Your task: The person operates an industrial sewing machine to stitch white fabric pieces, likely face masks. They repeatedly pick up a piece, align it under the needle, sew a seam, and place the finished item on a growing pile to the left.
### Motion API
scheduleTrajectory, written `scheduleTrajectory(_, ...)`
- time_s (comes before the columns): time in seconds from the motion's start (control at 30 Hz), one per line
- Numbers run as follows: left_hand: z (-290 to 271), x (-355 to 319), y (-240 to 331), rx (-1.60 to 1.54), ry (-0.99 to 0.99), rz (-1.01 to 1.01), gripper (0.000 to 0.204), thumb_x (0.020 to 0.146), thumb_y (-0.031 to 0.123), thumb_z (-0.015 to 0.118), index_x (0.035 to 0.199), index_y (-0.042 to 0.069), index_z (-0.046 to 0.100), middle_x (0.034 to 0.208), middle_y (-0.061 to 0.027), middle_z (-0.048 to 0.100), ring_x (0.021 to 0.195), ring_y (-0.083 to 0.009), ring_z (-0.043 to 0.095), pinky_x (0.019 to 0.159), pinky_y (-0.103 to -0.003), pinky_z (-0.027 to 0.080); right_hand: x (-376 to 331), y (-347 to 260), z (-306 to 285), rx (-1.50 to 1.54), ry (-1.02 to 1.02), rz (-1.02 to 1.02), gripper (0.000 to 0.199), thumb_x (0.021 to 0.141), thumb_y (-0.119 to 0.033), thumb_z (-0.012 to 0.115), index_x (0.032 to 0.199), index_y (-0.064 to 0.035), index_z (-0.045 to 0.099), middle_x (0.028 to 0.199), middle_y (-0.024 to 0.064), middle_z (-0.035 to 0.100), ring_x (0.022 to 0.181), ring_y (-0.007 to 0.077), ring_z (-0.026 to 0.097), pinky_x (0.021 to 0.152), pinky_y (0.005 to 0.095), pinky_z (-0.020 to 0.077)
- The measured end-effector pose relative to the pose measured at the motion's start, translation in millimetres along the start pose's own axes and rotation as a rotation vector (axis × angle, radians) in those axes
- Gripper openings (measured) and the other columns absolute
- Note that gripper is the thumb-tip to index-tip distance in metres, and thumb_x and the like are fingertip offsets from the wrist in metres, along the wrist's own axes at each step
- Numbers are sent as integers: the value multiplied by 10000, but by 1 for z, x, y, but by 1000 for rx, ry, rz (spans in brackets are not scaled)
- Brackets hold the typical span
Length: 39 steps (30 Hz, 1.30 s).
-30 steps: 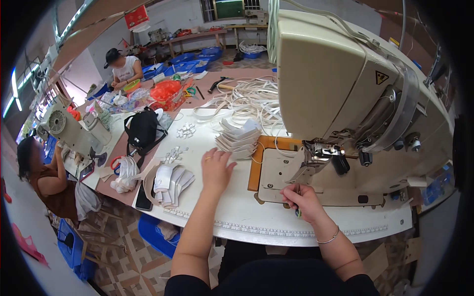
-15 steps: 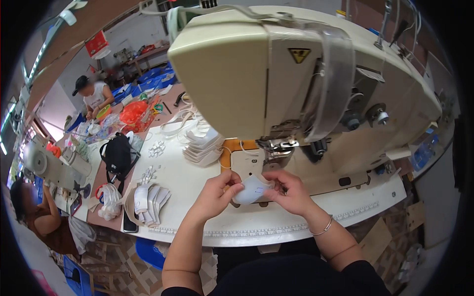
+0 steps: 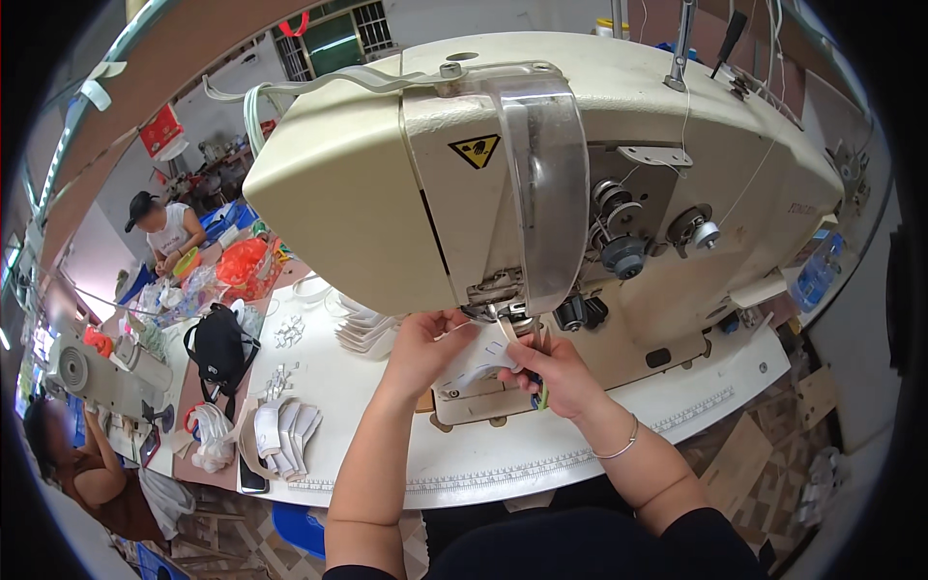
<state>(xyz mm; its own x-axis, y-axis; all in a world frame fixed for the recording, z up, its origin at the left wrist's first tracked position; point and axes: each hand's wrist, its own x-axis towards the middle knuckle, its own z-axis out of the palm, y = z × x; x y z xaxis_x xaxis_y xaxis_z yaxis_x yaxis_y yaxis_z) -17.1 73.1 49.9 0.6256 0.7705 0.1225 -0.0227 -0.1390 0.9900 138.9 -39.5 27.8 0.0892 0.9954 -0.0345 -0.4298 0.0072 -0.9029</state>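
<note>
A white, cup-shaped fabric piece (image 3: 476,360) with blue pen marks lies between my two hands, at the needle area of a large cream sewing machine (image 3: 338,184). My left hand (image 3: 425,350) pinches its left edge, fingertips close to the presser foot (image 3: 505,311). On the other side my right hand (image 3: 556,372) is closed on the piece's right edge, beside a narrow cream strip (image 3: 507,331). Something small and green (image 3: 543,396) sticks out under the right fingers; its kind is hidden. Some fingertips are covered by the fabric and the machine head.
Stacked white cup pieces (image 3: 365,329) sit left of the machine, and another bundle (image 3: 282,435) lies nearer. Small white bits (image 3: 290,331), a black bag (image 3: 224,348) and a phone (image 3: 253,476) are further left. A ruler strip (image 3: 541,468) runs along the front edge. Two other people sit at left.
Both hands have carried the fabric piece up to the presser foot. A cream strip and a green object now show by my right hand. The view has shifted, showing more of the machine's right side.
</note>
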Motion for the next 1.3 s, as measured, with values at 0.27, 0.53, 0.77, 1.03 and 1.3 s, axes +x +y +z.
scheduleTrajectory(0.27,-2,-1,0,101,67,-25,187,734,49,608,910,-1,571,853,-60,594,808,-131,559,714,-246,434,1,2,3,-51,4,-9,196,830,-224,583,887,-36,578,731,52,623,540,20,435,476,155,340)
scheduleTrajectory(0.53,25,-32,-17,1153,348,1050,359,573,67,684,908,171,612,917,-1,559,952,-238,517,831,-404,371,-5,0,-9,-174,-13,-3,177,820,-213,594,833,-38,572,703,45,612,561,34,472,486,162,353)
scheduleTrajectory(0.77,22,-25,-18,1036,351,1097,321,603,48,626,893,184,639,898,22,576,901,-201,556,884,-405,332,-2,3,-5,-119,-6,-25,180,823,-224,592,801,-47,571,689,21,600,552,27,460,481,156,342)
scheduleTrajectory(1.03,15,-12,-16,932,331,1041,320,582,-34,628,826,173,645,852,0,587,824,-187,563,819,-389,359,-3,4,-4,-129,-14,-41,178,821,-204,591,832,-27,596,684,28,596,552,35,462,483,160,345)
scheduleTrajectory(1.3,6,5,-25,802,282,960,280,600,-81,613,782,132,633,796,-20,599,783,-184,556,695,-301,371,-9,14,-15,-127,16,-22,183,824,-196,584,848,-16,602,685,20,584,534,31,424,474,160,333)
